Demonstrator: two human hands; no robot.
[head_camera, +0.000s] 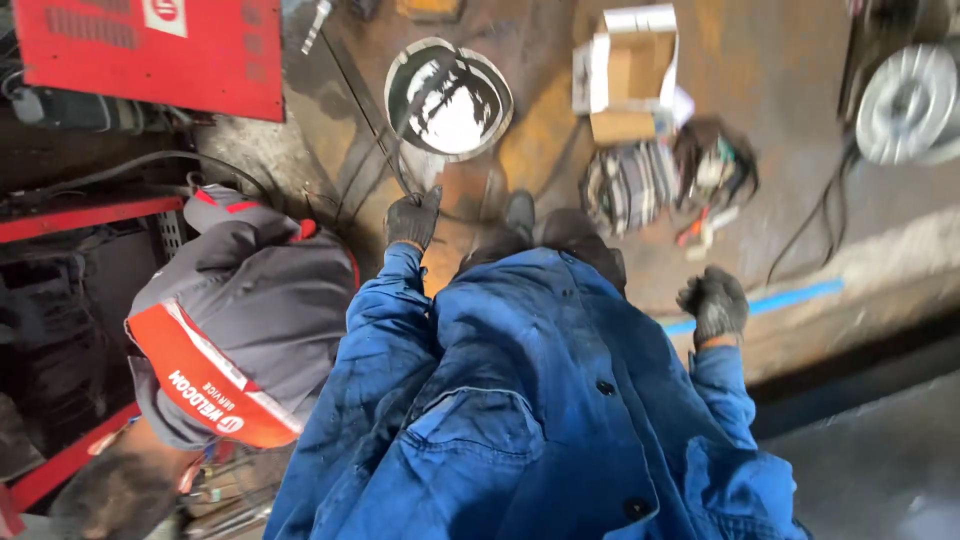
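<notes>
- While a crouching co-worker (235, 320) in grey and orange fills the floor's (780, 90) left edge, the left hand (413, 217), gloved, pinches a thin wire (375, 130) that runs upward.
- Round metal disc (448, 98) lies just beyond, near the far edge.
- Right hand (714, 303) hangs clenched, empty.
</notes>
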